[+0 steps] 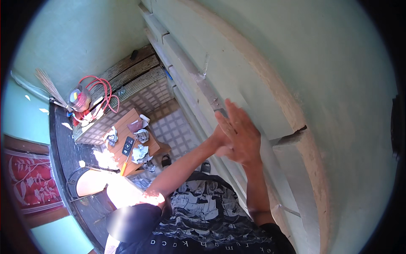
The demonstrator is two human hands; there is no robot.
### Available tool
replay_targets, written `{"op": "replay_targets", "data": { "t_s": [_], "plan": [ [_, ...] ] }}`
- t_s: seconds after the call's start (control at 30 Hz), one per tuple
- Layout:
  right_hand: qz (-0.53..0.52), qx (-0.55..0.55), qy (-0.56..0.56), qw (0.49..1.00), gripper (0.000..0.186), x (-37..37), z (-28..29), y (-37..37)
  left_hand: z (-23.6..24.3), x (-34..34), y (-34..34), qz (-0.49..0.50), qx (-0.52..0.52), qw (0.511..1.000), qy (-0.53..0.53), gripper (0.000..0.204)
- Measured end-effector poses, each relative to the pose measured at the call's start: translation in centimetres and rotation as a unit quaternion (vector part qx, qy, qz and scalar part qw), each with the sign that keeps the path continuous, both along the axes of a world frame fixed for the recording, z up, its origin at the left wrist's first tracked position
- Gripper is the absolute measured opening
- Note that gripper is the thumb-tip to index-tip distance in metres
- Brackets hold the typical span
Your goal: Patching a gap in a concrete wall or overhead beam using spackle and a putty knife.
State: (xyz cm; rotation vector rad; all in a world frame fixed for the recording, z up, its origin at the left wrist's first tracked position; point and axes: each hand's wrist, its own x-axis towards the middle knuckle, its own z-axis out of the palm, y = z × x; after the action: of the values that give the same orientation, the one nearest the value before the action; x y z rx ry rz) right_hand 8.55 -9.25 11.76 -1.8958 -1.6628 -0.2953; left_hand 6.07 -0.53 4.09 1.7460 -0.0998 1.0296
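Observation:
My left hand [222, 139] and my right hand [241, 129] meet in front of the pale painted wooden shelves [192, 59] along the wall on my right. My right hand lies over the left with its fingers stretched out flat, and it hides most of the left hand's fingers. Beyond the fingertips runs a scuffed grey-white ledge. I cannot tell whether anything is between the palms.
A small wooden table [120, 118] carries crumpled paper [141, 154], a dark phone-like device [127, 146] and an orange-handled tool [124, 167]. Behind it are a slatted bench [139, 67], a red hose [111, 97], a container [79, 98] and a straw brush [50, 84]. My sandals show on the tiles [169, 127].

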Motion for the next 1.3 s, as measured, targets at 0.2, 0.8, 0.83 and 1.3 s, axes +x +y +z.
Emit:
{"op": "replay_targets", "data": {
  "t_s": [0.2,0.8,0.83,1.3],
  "plan": [
    [0.055,0.089,0.042,0.994,0.072,-1.3,1.3,-1.6,-0.9,-0.8,2.3,0.013,0.156,0.988,0.013,0.027],
    [0.042,0.135,0.082,0.987,0.060,-2.0,2.5,-2.3,0.9,-1.2,2.8,-0.180,0.229,0.903,0.316,0.038],
    [0.031,0.060,0.008,0.998,0.059,-1.0,1.4,0.0,1.2,-1.3,1.7,-0.113,0.121,0.967,0.192,0.034],
    [-0.030,0.103,-0.033,0.994,0.057,-2.8,2.1,-2.2,-2.0,-0.7,2.8,-0.038,0.220,0.974,0.024,0.025]
  ]
}}
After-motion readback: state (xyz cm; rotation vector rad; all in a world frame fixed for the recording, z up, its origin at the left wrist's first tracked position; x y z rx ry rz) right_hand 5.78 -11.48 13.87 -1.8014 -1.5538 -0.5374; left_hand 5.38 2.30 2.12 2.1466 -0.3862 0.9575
